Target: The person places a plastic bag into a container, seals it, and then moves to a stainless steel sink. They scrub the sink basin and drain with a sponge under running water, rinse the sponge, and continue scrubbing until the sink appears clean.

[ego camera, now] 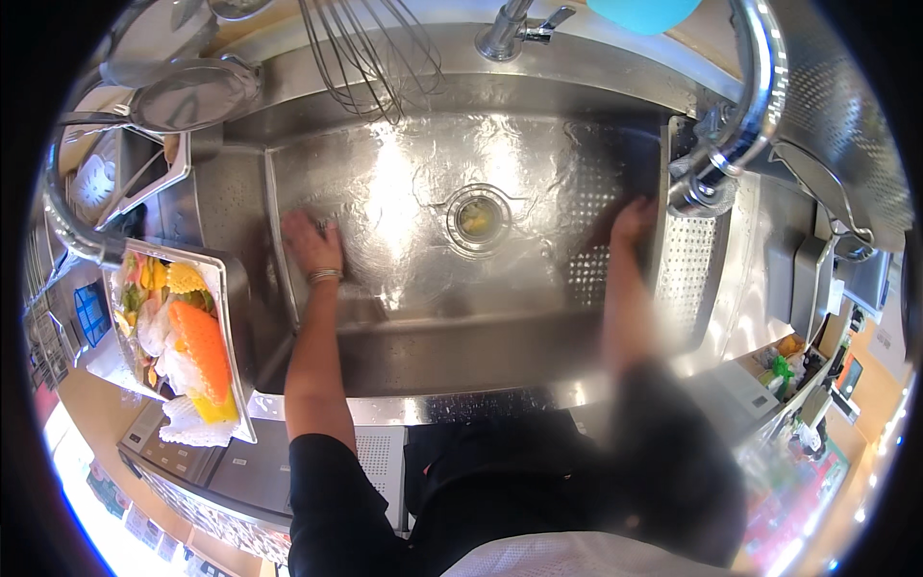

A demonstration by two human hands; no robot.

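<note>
A wide stainless steel sink (pixel 425 288) lies before me, a thin sheet of rippling water over its bottom. My left hand (pixel 311 239) is down in it near the left wall, palm down and fingers apart, with bands around the wrist. It holds nothing that I can see. Near the middle sits the round drain (pixel 479 218), with yellowish bits inside. At the right wall my right hand (pixel 634 218) is blurred and in shadow, close to the edge of a perforated metal tray (pixel 686 267). Its fingertips are hidden, so whether it grips the edge cannot be told.
A wire whisk (pixel 368 65) hangs over the sink's back edge. Chrome spouts (pixel 750 108) arch in from both sides. On the left, a square container (pixel 234 346) holds orange, yellow and white scraps or sponges. A faucet base (pixel 499 42) stands behind; a large perforated colander (pixel 851 115) is at right.
</note>
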